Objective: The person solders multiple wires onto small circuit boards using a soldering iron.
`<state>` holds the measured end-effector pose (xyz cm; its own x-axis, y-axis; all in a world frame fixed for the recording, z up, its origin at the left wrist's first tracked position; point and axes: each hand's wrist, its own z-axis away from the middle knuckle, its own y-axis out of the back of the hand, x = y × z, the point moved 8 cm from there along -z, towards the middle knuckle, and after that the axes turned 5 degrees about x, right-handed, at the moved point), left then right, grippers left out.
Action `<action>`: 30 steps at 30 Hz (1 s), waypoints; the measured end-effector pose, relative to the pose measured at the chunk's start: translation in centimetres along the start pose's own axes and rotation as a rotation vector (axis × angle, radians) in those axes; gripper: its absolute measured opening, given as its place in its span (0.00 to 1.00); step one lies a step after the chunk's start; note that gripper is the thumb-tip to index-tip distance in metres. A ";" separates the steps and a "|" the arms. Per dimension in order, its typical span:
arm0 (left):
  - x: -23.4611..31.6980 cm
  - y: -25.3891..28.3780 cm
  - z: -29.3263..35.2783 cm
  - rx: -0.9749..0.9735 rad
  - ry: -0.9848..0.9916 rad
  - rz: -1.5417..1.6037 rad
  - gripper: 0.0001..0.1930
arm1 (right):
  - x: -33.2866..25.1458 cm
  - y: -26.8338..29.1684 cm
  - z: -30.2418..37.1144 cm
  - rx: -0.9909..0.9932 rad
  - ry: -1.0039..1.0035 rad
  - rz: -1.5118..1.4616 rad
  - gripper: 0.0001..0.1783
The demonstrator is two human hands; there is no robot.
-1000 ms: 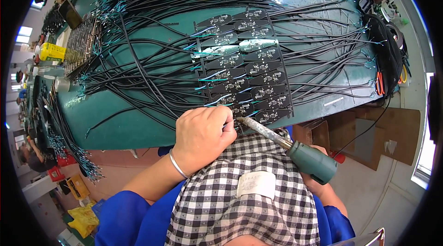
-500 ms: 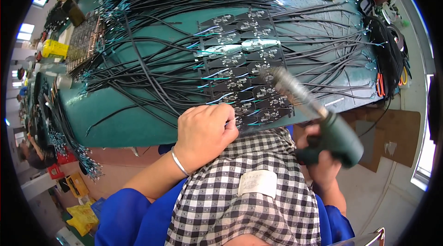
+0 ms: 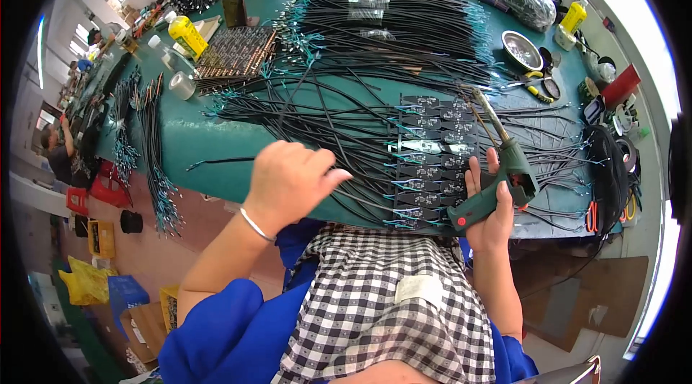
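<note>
My left hand (image 3: 292,181) hovers over the table's front edge, left of the boards. Its fingers are curled under with the thumb sticking out, and the palm side is hidden. In my right hand (image 3: 496,214) lies a green pistol-shaped soldering gun (image 3: 507,181), its handle across the palm and thumb, the fingers partly stretched. Its long metal barrel points up and away, over the right side of the boards. A panel of joined black circuit boards (image 3: 432,160) rests on the table, with blue, white and teal wire ends on its left side. Black cables (image 3: 331,135) run out leftward from it.
A thick bundle of black cables (image 3: 389,27) lies behind the panel. Stacked boards (image 3: 234,52), a yellow bottle (image 3: 186,36) and a tape roll (image 3: 182,85) stand at left. A metal bowl (image 3: 522,51), yellow-handled pliers (image 3: 539,87) and a black bag (image 3: 607,168) are at right.
My view has tilted up, showing more of the table. The left hand has left the nearest board and moved leftward. The soldering gun has swung more upright beside the panel, still in my right hand.
</note>
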<state>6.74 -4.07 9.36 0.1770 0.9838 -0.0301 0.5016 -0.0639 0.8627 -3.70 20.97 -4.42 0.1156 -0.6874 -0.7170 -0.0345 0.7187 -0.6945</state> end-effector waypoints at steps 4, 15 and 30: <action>-6.7 -1.4 1.4 -0.097 0.237 -0.199 0.11 | 0.0 0.1 -0.3 0.017 -0.006 -0.007 0.32; 14.4 4.3 2.4 -0.408 -0.807 1.540 0.11 | 0.1 0.5 -0.1 0.042 -0.021 0.011 0.30; 17.4 6.8 1.5 -0.918 -0.240 2.492 0.23 | -0.1 0.6 0.1 0.101 0.032 -0.050 0.27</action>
<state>14.47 12.38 13.91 -0.3538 -0.5908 0.7251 -0.7715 -0.2539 -0.5833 -3.59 21.52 -4.75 0.0827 -0.7243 -0.6845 0.0710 0.6894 -0.7209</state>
